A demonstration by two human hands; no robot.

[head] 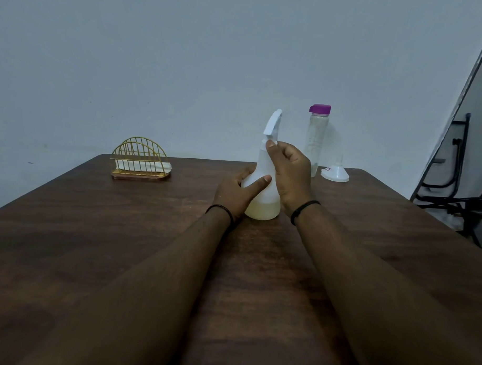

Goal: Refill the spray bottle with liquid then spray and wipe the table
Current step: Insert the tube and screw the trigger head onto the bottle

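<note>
A translucent white spray bottle (262, 195) is stood upright on the brown wooden table (123, 246), near its middle, with a shallow layer of pale yellowish liquid seen at its bottom. Its lower body is gripped by the left hand (238, 191), the thumb laid across the front and the fingers wrapped round the far side. The neck, just below the white trigger head (273, 123), is held by the right hand (292, 170), whose fingers are curled round it with the thumb tip pressed at the collar. Behind and to the right, a clear bottle with a purple cap (316, 141) is stood upright, and just beside it a white funnel (335, 172) is rested wide end down. At the far left of the table a gold wire holder (139, 159) containing white napkins is placed, well apart from the hands.
</note>
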